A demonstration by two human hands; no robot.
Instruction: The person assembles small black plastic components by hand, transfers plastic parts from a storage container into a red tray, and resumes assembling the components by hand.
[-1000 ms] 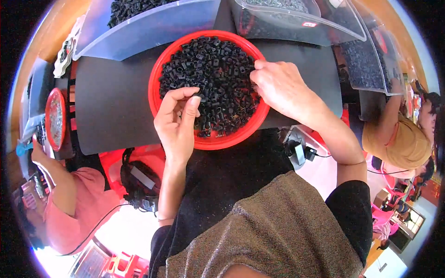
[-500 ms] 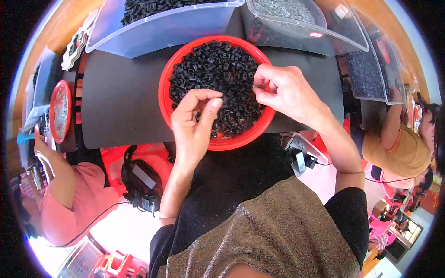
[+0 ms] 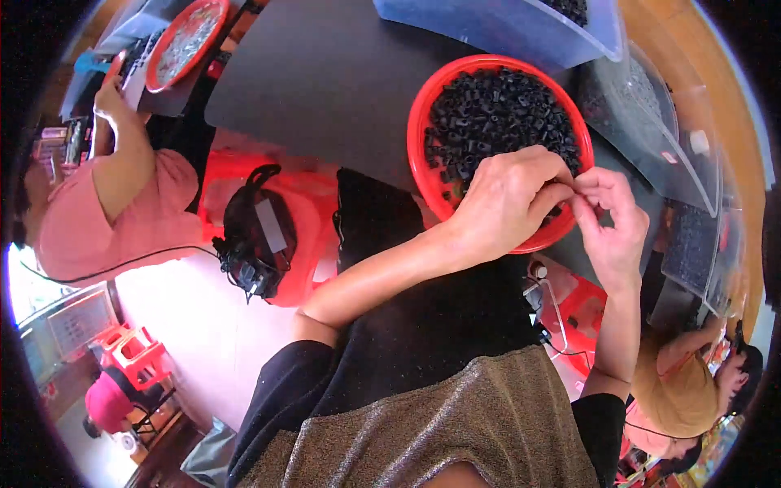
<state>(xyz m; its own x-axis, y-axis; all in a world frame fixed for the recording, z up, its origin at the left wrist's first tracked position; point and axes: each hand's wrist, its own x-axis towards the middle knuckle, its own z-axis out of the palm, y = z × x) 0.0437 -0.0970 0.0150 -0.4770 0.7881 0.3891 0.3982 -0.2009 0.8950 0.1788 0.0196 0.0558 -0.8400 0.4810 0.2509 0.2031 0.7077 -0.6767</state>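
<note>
A round red basin (image 3: 418,138) stands on the dark table, heaped with small black plastic pieces (image 3: 496,114). Over its near right rim my two hands meet, fingertips against fingertips. My left hand (image 3: 504,199) is closed, thumb and fingers pinched together. Opposite it, my right hand (image 3: 614,215) is also closed in a pinch. Whatever sits between the fingertips is too small and too covered to name.
Behind the basin is a clear bluish plastic bin (image 3: 504,32) with black pieces. Another clear bin (image 3: 626,106) stands to the right. A co-worker in pink (image 3: 122,215) sits at left near another red basin (image 3: 153,69); a black bag (image 3: 260,232) rests on a red stool.
My hands, apart over the basin before, now touch at its near right edge. The whole view has turned, so the basin and bins appear farther right.
</note>
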